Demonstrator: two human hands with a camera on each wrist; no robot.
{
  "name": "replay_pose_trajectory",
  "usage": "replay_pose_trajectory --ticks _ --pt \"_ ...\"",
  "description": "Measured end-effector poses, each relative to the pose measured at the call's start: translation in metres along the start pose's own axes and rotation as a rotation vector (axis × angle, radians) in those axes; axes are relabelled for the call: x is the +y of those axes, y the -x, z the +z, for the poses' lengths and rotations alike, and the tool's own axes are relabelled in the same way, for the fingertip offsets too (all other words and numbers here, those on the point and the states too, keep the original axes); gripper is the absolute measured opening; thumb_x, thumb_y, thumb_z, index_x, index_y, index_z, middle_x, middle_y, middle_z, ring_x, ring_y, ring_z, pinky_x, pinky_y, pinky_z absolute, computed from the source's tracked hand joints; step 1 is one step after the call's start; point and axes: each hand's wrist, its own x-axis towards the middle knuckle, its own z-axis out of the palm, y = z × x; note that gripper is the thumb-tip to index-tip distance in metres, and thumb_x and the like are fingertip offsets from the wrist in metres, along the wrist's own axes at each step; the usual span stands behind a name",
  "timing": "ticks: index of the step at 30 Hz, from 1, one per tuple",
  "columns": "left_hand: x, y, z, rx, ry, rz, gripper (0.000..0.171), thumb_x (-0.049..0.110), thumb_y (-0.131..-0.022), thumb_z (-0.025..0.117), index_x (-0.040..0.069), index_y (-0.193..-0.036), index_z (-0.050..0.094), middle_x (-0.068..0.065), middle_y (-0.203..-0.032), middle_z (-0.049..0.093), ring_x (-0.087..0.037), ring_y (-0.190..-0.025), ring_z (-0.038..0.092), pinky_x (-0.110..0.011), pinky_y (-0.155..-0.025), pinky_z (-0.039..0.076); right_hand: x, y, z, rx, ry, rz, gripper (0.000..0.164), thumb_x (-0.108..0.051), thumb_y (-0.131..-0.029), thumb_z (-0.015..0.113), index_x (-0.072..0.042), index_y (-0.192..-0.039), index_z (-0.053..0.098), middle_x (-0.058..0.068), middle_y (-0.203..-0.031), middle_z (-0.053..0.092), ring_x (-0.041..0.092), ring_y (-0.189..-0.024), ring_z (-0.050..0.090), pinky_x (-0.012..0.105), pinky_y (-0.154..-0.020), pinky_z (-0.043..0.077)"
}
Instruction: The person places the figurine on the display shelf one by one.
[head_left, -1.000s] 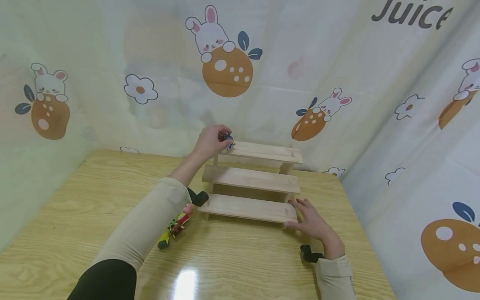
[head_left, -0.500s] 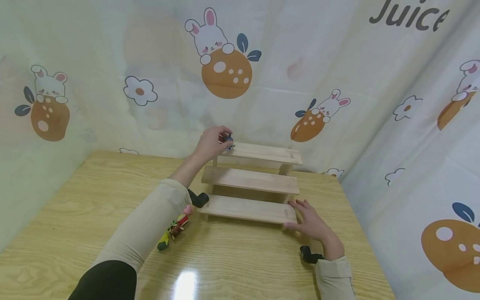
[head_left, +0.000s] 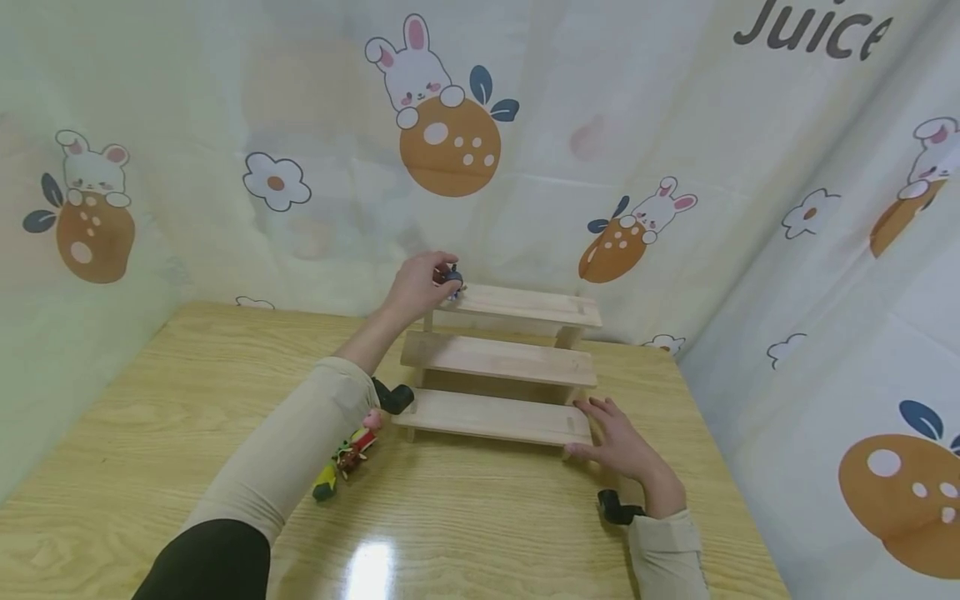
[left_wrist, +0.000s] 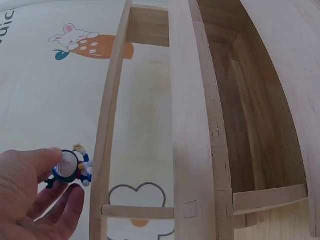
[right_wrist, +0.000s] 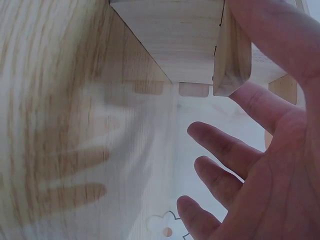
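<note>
Our left grip [head_left: 417,287] pinches a blue-and-white toy figurine [left_wrist: 70,164] between thumb and fingers at the left end of the top board [head_left: 525,303] of a three-tier wooden stand [head_left: 498,358]. Its feet point toward the wood; we cannot tell whether they bear on it. Our right grip [head_left: 618,440] holds the right end of the lowest board [head_left: 495,417], thumb at the front edge and forefinger at the back, the remaining fingers spread loose. On the wood-grain surface [head_left: 480,517], beside our left sleeve [head_left: 281,442] and partly hidden by it, a pink-headed figurine [head_left: 372,419], a brown figurine [head_left: 349,460] and a yellow-and-green figurine [head_left: 326,480] lie close together. Behind the stand we see a pale cloth [head_left: 322,83] printed with rabbits, orange fruit and flowers.
</note>
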Motion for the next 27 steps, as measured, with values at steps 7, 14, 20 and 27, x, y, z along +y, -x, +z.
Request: replay_pose_trajectory --ticks 7,14,20,27 --pt "0.001 -0.001 0.000 -0.007 -0.009 -0.011 0.044 0.018 -0.092 0.062 0.004 -0.133 0.053 -0.015 -0.116 0.062 -0.027 -0.103 0.060 -0.039 -0.088 0.052 0.002 0.000 0.001 -0.001 0.000 0.001 0.081 -0.046 -0.082 0.070 -0.007 -0.145 0.037 0.030 -0.150 0.026 0.052 -0.140 0.008 0.073 -0.103 0.021" --pt "0.002 0.001 0.000 -0.005 0.000 -0.028 0.045 0.020 -0.092 0.061 0.005 -0.133 0.052 -0.014 -0.118 0.060 -0.027 -0.104 0.060 -0.040 -0.087 0.052 0.003 0.001 0.001 0.003 0.006 -0.003 0.081 -0.046 -0.082 0.070 -0.006 -0.144 0.038 0.030 -0.149 0.028 0.053 -0.139 0.009 0.073 -0.103 0.021" --pt "-0.003 0.004 -0.004 0.028 0.022 -0.025 0.045 0.025 -0.093 0.060 0.006 -0.133 0.052 -0.015 -0.124 0.056 -0.027 -0.104 0.061 -0.042 -0.086 0.052 0.004 0.000 0.000 -0.001 -0.003 -0.014 0.080 -0.046 -0.082 0.069 -0.006 -0.144 0.037 0.030 -0.150 0.026 0.053 -0.140 0.008 0.074 -0.103 0.020" --pt "-0.020 0.021 -0.025 0.108 0.004 0.021 0.041 0.024 -0.093 0.059 0.005 -0.129 0.056 -0.018 -0.121 0.057 -0.029 -0.103 0.062 -0.042 -0.085 0.053 0.004 -0.002 0.000 0.005 0.001 -0.012 0.083 -0.046 -0.081 0.071 -0.003 -0.144 0.037 0.030 -0.149 0.028 0.054 -0.139 0.009 0.073 -0.104 0.020"
